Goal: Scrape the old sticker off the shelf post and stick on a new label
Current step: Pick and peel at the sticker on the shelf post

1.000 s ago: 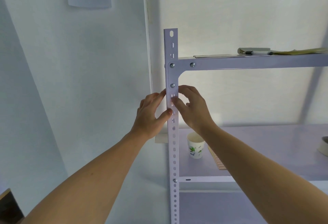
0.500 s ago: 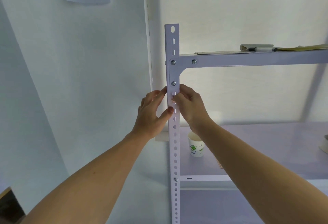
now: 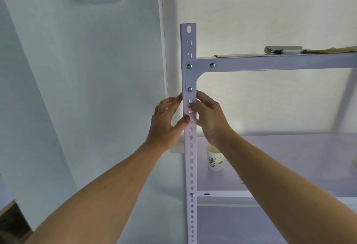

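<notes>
The white perforated shelf post (image 3: 189,54) stands upright in the middle of the view. My left hand (image 3: 166,122) grips it from the left, thumb on the front face and fingers round the left edge, just below the corner bracket. My right hand (image 3: 210,116) holds the post from the right at the same height. Its thumb tip presses on a small brownish patch, the sticker (image 3: 190,106), on the post's face, and its fingers curl at the right edge. My thumb hides most of the sticker.
A paper cup (image 3: 214,159) stands on the middle shelf (image 3: 289,156) close to the post. The top shelf (image 3: 280,64) carries a marker pen (image 3: 289,51) and flat papers. A white wall with a vertical pipe (image 3: 161,31) is behind.
Both hands stay at the same spot on the post, with the right thumb still on its face. Only the view has shifted slightly.
</notes>
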